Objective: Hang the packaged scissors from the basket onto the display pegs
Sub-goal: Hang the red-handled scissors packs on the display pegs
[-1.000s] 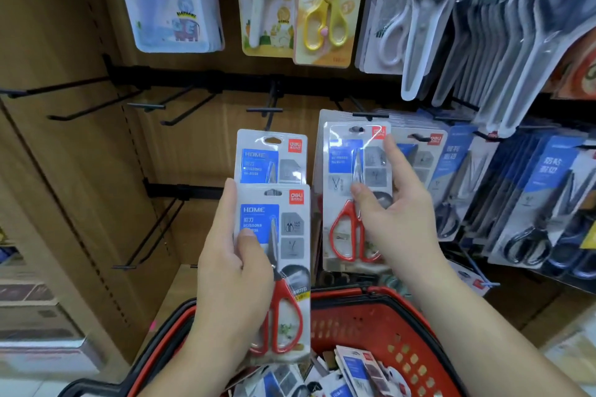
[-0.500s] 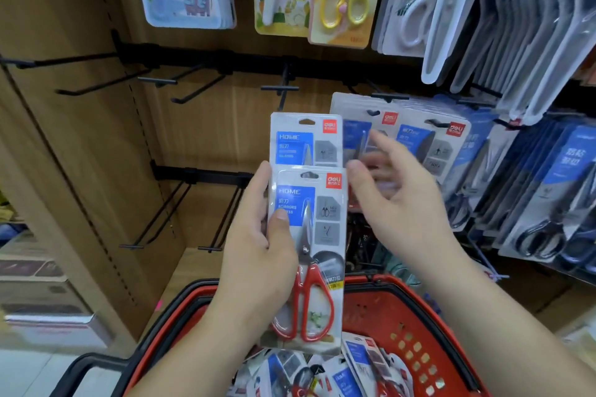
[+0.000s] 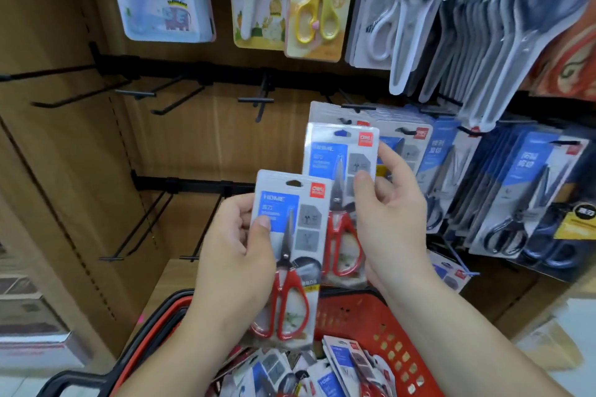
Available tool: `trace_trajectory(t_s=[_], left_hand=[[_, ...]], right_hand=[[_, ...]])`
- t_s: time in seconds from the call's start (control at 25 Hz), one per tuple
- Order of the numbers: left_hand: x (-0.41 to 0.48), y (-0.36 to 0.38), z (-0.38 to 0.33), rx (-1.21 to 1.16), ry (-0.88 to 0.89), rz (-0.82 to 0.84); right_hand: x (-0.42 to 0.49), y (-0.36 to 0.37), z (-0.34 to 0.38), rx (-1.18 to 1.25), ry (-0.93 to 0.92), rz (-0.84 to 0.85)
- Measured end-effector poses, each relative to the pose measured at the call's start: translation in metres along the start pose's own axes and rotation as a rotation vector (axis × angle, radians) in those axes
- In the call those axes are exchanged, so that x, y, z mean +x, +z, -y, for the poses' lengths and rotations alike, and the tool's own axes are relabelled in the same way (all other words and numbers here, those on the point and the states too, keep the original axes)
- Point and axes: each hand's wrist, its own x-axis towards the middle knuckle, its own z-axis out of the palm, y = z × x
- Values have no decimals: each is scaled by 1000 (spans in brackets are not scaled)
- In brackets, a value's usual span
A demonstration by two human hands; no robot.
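Hands are working apart in front of the display, each clamped on one pack, so I am counting two packs in hand. I am seeing the left hand (image 3: 238, 255) gripping the near pack (image 3: 290, 200) by its left edge, thumb pressing across the blue label and fingers curling behind. The right hand (image 3: 393, 226) is pinching the far pack (image 3: 335, 158) by its right edge, thumb on the front. That pack is sitting higher, its top overlapping the hung packs (image 3: 403, 135) on the wall. More packs are lying in the one red basket (image 3: 387, 342) below; at least three are showing, and I cannot get a full count. Two black rails (image 3: 225, 74) are carrying pegs (image 3: 254, 100) to the left.
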Motion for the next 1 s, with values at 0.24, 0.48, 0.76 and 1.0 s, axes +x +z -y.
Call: trace_trajectory(t_s=[0.24,0.48,0.76,1.0], left_hand=[[1,1,-4,-82,-85,8],[2,6,-2,-72,-33,-7],[12,4,-8,-100,6,-28],[58,44,-49,-32,106,62]], right_hand=[[5,-7,-17,-128,-235,-14],[30,-9,-19,-155,-181,-60],[48,-18,-8,-253,-19,36],[56,-35,10,-182,-140,-52]])
